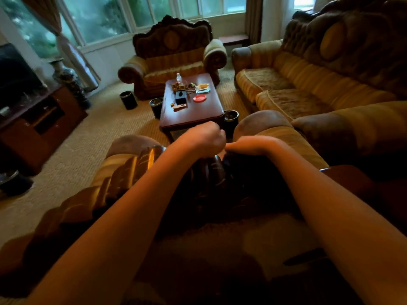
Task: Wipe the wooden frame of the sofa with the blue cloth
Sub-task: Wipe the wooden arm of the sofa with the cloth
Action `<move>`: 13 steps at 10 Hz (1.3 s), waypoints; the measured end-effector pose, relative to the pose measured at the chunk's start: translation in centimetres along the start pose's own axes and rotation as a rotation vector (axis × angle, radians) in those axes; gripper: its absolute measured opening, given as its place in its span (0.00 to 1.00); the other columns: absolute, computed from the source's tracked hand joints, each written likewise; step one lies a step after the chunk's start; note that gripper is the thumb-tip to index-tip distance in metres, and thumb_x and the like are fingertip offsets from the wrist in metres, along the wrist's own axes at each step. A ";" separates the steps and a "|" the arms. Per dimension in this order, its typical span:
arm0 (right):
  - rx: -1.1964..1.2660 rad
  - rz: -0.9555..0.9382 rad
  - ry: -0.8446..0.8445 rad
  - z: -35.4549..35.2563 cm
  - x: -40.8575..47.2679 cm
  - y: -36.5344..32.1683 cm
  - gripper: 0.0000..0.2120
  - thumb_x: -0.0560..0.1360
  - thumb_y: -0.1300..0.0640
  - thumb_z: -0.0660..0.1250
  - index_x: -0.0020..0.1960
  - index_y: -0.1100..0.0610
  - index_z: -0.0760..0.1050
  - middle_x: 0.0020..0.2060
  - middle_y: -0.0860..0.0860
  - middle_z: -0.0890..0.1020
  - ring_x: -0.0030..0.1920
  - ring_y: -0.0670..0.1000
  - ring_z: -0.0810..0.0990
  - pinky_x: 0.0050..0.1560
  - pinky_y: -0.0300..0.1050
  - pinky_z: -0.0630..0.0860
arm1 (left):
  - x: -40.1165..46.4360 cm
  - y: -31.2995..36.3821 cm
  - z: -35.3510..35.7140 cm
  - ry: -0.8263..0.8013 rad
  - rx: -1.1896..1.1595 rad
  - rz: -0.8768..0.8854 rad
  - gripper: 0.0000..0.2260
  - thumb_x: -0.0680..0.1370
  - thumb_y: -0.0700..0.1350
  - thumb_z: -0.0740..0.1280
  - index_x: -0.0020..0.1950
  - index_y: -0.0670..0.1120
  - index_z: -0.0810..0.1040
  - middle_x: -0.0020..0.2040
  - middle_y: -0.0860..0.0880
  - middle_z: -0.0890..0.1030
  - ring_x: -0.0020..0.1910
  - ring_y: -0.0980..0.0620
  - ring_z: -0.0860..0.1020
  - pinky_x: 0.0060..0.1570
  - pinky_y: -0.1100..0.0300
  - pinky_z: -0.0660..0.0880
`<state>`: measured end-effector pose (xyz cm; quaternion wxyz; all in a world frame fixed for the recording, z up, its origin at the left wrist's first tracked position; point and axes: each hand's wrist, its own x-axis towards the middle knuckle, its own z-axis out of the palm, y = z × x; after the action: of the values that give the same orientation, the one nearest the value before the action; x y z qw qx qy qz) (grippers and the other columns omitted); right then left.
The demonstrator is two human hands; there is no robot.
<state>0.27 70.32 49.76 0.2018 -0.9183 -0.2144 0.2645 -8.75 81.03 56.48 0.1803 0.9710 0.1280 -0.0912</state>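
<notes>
I am facing a coffee table point(187, 119) holding a red dish point(199, 98) and a bottle point(178, 77); black bins point(128, 100) standing on carpet; a long sofa point(308, 84) sitting right.

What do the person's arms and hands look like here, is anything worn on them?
Both forearms are bare up to the frame's edge: no sleeves, gloves, watch or bracelet show. The left hand shows no ring; the right hand is mostly hidden past its wrist, so I cannot tell.

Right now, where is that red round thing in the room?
The red round dish lies on the dark wooden coffee table in the middle of the head view, right of the small black box, just below the packets.
</notes>
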 end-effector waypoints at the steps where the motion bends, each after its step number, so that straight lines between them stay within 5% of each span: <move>1: 0.066 0.105 0.298 1.0 -1.9 2.3 0.22 0.79 0.44 0.52 0.61 0.57 0.75 0.60 0.56 0.76 0.62 0.57 0.73 0.64 0.51 0.66 | -0.1 0.4 0.0 -0.152 0.179 0.176 0.19 0.84 0.47 0.50 0.65 0.38 0.72 0.63 0.39 0.75 0.61 0.43 0.73 0.55 0.57 0.69; 2: 0.134 0.126 0.585 3.5 -4.8 3.0 0.17 0.78 0.45 0.54 0.52 0.53 0.77 0.53 0.55 0.80 0.55 0.57 0.76 0.58 0.54 0.71 | -0.2 0.5 1.2 -0.263 0.222 0.234 0.18 0.84 0.45 0.49 0.70 0.40 0.67 0.66 0.40 0.72 0.64 0.43 0.72 0.59 0.55 0.68; 3: 0.056 0.106 1.029 7.6 -6.8 1.8 0.20 0.76 0.46 0.53 0.52 0.55 0.78 0.52 0.55 0.81 0.54 0.56 0.77 0.55 0.50 0.70 | -0.3 0.4 2.1 -0.323 0.339 0.352 0.19 0.84 0.50 0.48 0.71 0.45 0.67 0.66 0.42 0.72 0.65 0.43 0.71 0.64 0.53 0.65; 4: 0.291 0.055 1.503 13.7 -7.2 -0.7 0.22 0.75 0.48 0.53 0.59 0.59 0.77 0.57 0.56 0.80 0.61 0.56 0.75 0.61 0.55 0.67 | 0.4 -0.3 3.2 -0.232 0.432 0.358 0.24 0.81 0.58 0.49 0.65 0.43 0.73 0.61 0.44 0.75 0.61 0.43 0.74 0.60 0.52 0.68; 5: 0.406 0.008 1.630 18.2 -6.0 -2.4 0.21 0.79 0.47 0.51 0.67 0.56 0.68 0.67 0.55 0.72 0.71 0.53 0.63 0.67 0.53 0.61 | 0.6 -0.5 4.1 -0.188 0.536 0.341 0.32 0.76 0.68 0.46 0.66 0.49 0.73 0.62 0.47 0.76 0.61 0.46 0.74 0.60 0.50 0.68; 6: 0.350 -0.025 1.666 16.7 -5.5 0.1 0.19 0.78 0.51 0.53 0.65 0.58 0.70 0.64 0.57 0.75 0.69 0.54 0.66 0.67 0.58 0.62 | -0.4 -0.5 4.2 -0.146 0.630 0.418 0.37 0.74 0.72 0.40 0.67 0.53 0.72 0.63 0.47 0.77 0.63 0.47 0.73 0.60 0.49 0.66; 8: 0.803 0.244 1.758 12.9 -5.1 5.0 0.22 0.78 0.56 0.54 0.64 0.70 0.70 0.65 0.66 0.71 0.68 0.65 0.68 0.68 0.63 0.63 | -1.7 -0.6 4.3 -0.030 0.652 0.459 0.34 0.75 0.70 0.38 0.53 0.49 0.75 0.52 0.45 0.77 0.50 0.49 0.74 0.57 0.50 0.66; 9: 0.900 0.215 1.710 15.5 -4.6 0.7 0.21 0.79 0.56 0.54 0.69 0.64 0.66 0.70 0.62 0.66 0.73 0.61 0.60 0.72 0.52 0.57 | -1.4 -0.8 4.6 0.005 0.649 0.458 0.35 0.76 0.70 0.40 0.58 0.47 0.75 0.56 0.45 0.77 0.55 0.47 0.75 0.56 0.50 0.66; 10: 0.804 0.205 1.654 20.0 -3.7 -4.5 0.25 0.81 0.45 0.49 0.72 0.57 0.61 0.74 0.58 0.60 0.74 0.58 0.55 0.73 0.40 0.46 | -1.4 -0.7 4.7 -0.005 0.629 0.451 0.33 0.76 0.70 0.41 0.53 0.49 0.74 0.46 0.47 0.75 0.48 0.49 0.75 0.52 0.50 0.68; 11: 0.623 0.153 1.630 22.2 -3.2 -5.6 0.25 0.81 0.43 0.43 0.72 0.54 0.58 0.73 0.55 0.57 0.73 0.59 0.55 0.73 0.42 0.47 | -1.3 -0.7 4.5 -0.031 0.621 0.449 0.34 0.74 0.72 0.40 0.51 0.49 0.75 0.41 0.49 0.73 0.46 0.48 0.76 0.53 0.49 0.69; 12: 0.634 0.169 1.700 19.2 -3.7 -3.3 0.23 0.81 0.48 0.49 0.71 0.59 0.62 0.71 0.59 0.63 0.72 0.60 0.59 0.71 0.47 0.54 | -0.9 -0.9 4.6 -0.017 0.625 0.455 0.36 0.74 0.72 0.40 0.53 0.49 0.78 0.44 0.49 0.76 0.49 0.48 0.77 0.47 0.53 0.68; 13: 0.889 0.240 1.791 14.0 -3.9 0.7 0.21 0.78 0.58 0.55 0.69 0.67 0.66 0.68 0.63 0.69 0.71 0.61 0.65 0.71 0.54 0.61 | -0.7 -0.9 4.8 -0.001 0.636 0.454 0.36 0.75 0.71 0.40 0.58 0.50 0.78 0.52 0.46 0.80 0.53 0.47 0.77 0.50 0.52 0.69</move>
<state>-10.49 71.38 40.09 0.5851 -0.6360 0.2281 -0.4486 -10.28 79.88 51.95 -0.1142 0.9820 -0.1248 -0.0847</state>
